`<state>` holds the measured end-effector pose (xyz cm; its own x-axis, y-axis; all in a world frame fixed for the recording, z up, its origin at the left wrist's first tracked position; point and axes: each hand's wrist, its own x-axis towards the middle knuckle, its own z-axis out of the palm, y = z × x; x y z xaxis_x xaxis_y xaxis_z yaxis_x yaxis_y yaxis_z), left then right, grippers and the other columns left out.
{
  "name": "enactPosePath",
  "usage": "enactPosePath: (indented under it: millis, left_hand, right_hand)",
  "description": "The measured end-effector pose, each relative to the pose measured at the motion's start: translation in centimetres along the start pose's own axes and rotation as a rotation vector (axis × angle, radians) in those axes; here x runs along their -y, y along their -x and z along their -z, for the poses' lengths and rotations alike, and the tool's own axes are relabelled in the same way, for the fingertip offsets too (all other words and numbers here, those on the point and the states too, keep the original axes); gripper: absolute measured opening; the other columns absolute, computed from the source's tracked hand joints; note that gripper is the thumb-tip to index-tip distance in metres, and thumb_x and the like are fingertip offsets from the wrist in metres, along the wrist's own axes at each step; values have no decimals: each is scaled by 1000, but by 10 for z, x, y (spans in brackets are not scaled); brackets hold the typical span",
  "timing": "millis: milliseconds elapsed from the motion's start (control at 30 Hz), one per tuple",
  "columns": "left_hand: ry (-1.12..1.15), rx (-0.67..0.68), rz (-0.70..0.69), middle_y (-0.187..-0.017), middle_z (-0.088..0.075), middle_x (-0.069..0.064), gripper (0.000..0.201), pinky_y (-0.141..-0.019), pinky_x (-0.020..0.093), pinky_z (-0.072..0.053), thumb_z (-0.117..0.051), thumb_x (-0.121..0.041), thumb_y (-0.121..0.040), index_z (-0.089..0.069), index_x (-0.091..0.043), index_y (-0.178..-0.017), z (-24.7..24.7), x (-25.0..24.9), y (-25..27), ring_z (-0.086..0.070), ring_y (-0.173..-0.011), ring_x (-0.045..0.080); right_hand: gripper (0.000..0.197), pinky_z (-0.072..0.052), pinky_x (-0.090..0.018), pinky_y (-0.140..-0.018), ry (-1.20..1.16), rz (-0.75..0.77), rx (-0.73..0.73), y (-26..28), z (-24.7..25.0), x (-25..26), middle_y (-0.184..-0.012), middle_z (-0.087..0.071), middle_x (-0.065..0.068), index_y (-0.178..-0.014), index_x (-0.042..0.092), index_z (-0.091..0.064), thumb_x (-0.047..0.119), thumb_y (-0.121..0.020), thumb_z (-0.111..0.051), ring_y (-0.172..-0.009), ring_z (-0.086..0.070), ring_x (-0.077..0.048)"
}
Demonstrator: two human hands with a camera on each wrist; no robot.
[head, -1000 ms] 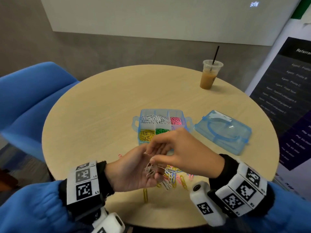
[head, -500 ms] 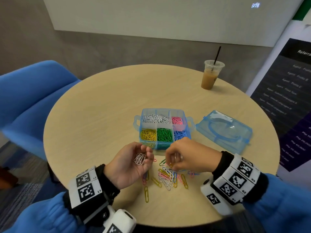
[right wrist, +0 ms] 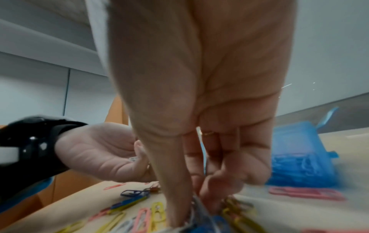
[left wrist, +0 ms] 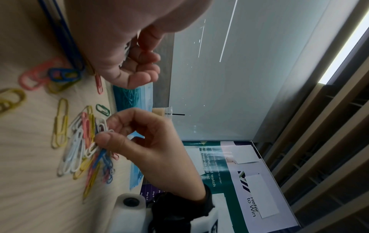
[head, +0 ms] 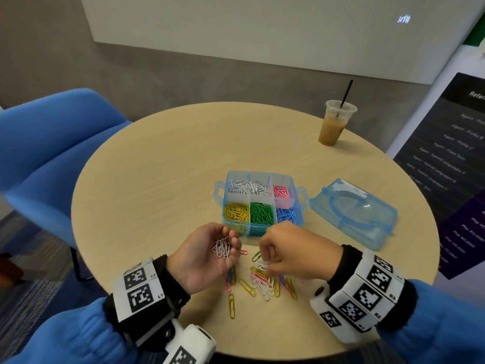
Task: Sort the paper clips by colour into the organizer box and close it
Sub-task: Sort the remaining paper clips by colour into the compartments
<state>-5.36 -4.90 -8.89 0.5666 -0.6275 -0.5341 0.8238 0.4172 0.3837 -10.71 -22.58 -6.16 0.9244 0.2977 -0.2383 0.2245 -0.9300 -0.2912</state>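
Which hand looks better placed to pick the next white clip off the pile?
Probably the right hand: its fingertips already pinch at the loose pile, while the left hand is cupped around collected white clips.

From head height we look down at the table (head: pixel 157 179). Our wrist views sit close, rolled sideways, aiming toward 12 o'clock; all share the clips (head: pixel 262 282).
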Motion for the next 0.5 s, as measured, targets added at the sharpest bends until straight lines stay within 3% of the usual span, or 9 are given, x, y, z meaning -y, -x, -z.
enactPosePath:
  millis: [67,167,233,367,500]
  left_hand:
    - [5,9,5,-67,-48,1,24,-47,18,-45,-37,-11,-93,-45,-14,-70,1,0,0,-52,-49,12]
    - [21,17,12,-69,-48,1,23,-48,19,-46,-38,-12,-92,-46,-14,-71,3,-2,0,-52,-50,12]
    - [21,22,16,-68,-48,1,23,-48,19,-46,-38,-12,-92,-46,-13,-71,3,-2,1,-52,-50,12]
    - [-10,-27,-9,-69,-56,4,25,-49,19,-50,-40,-13,-94,-52,-11,-72,1,2,3,-58,-57,15]
    - [9,-63,-53,-74,-60,8,25,-50,20,-51,-40,-14,-96,-58,-6,-81,-2,7,5,-62,-67,18]
  right_hand:
    - [12,-50,-29,-67,2,-22,52,-3,-2,-1,-66,-50,13,-84,15,-64,24,-85,-72,-66,-53,-9]
    - [12,-47,-28,-68,36,-28,106,-5,-2,-2,-69,-50,12,-95,9,-66,20,-89,-67,-68,-50,-10]
    - [10,-45,-23,-65,8,-24,105,-5,-1,-3,-69,-52,11,-93,10,-66,19,-89,-68,-63,-49,-6]
    - [8,-42,-13,-59,-147,-22,22,-2,12,-3,-69,-59,9,-82,17,-66,20,-85,-73,-58,-52,-1]
    - [11,-52,-23,-63,-403,5,-118,0,35,2,-69,-68,1,-82,10,-70,18,-81,-78,-58,-59,-4]
